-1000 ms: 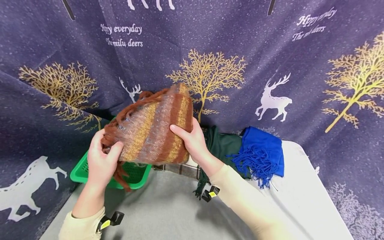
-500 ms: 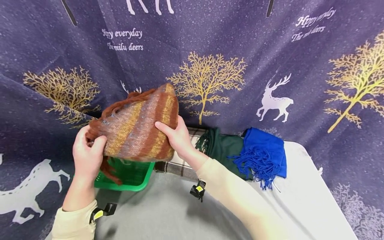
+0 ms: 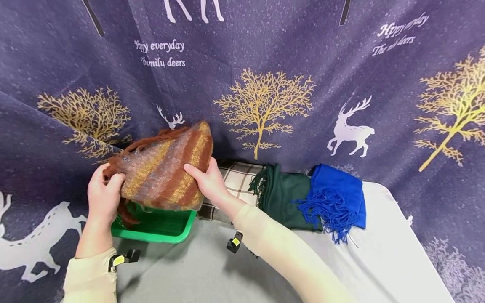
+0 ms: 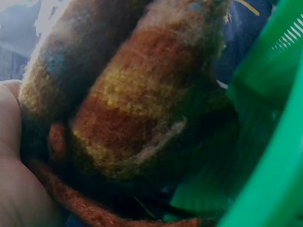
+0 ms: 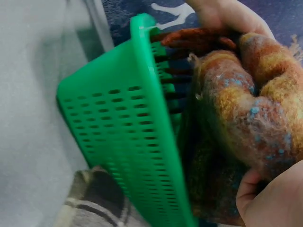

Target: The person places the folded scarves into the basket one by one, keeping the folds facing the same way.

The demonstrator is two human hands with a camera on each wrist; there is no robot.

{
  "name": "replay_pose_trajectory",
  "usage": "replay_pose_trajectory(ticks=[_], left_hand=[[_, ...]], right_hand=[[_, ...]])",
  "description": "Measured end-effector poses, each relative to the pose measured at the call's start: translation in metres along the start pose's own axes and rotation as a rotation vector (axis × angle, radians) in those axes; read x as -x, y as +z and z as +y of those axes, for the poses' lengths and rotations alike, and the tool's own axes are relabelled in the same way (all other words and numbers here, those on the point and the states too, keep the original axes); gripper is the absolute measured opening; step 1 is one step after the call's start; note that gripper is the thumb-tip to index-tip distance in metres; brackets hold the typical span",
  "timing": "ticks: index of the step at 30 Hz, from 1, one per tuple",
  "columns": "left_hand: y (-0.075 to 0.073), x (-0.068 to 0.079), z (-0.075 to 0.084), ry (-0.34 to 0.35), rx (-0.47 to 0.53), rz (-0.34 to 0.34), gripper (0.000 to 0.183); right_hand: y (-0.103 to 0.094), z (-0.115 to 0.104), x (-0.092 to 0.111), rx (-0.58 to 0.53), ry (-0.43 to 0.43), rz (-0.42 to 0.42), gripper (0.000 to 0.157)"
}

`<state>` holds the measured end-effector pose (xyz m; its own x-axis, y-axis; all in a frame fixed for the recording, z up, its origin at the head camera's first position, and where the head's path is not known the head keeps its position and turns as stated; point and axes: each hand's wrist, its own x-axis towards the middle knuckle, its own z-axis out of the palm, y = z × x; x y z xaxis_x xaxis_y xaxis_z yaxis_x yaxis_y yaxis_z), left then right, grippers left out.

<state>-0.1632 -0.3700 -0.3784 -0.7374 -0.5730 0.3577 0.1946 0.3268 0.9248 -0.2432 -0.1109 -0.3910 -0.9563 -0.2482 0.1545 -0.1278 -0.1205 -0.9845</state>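
Observation:
A fuzzy folded scarf (image 3: 163,168), striped in rust brown, yellow and grey with long rust tassels, is held up between both hands over a green plastic basket (image 3: 159,239). My left hand (image 3: 103,193) grips its fringed end, thumb on the near face. At the opposite end my right hand (image 3: 210,181) pinches the folded layers, thumb in front and the other fingers hidden behind. In the right wrist view, the scarf's folds (image 5: 255,109) hang inside the line of the basket's rim (image 5: 154,85). Some tassels (image 4: 85,208) dangle beneath my left hand in the left wrist view.
Right of the basket lies a folded white-and-brown plaid scarf (image 3: 238,179). Beyond it are a dark green fringed scarf (image 3: 289,195) and a blue fringed one (image 3: 341,185). They rest on a grey-white table (image 3: 182,273) against a purple printed curtain (image 3: 235,46).
Both hands have carried the striped scarf left and slightly down, over the basket. More of the plaid scarf and dark green scarf shows now. The grip of each hand looks the same.

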Motion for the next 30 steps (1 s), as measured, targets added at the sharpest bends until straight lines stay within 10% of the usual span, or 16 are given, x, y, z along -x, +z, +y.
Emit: replay_pose_trajectory(ticks=[18,30], left_hand=[[-0.026,-0.012,-0.044,-0.116,-0.294,-0.169,0.032],[-0.033,-0.019,-0.061,-0.125,-0.431,-0.151,0.023]], right_hand=[[0.014,0.027,-0.001,0.321,0.129,-0.117,0.073],[0.015,0.02,-0.008,0.566,0.138,-0.247,0.078]])
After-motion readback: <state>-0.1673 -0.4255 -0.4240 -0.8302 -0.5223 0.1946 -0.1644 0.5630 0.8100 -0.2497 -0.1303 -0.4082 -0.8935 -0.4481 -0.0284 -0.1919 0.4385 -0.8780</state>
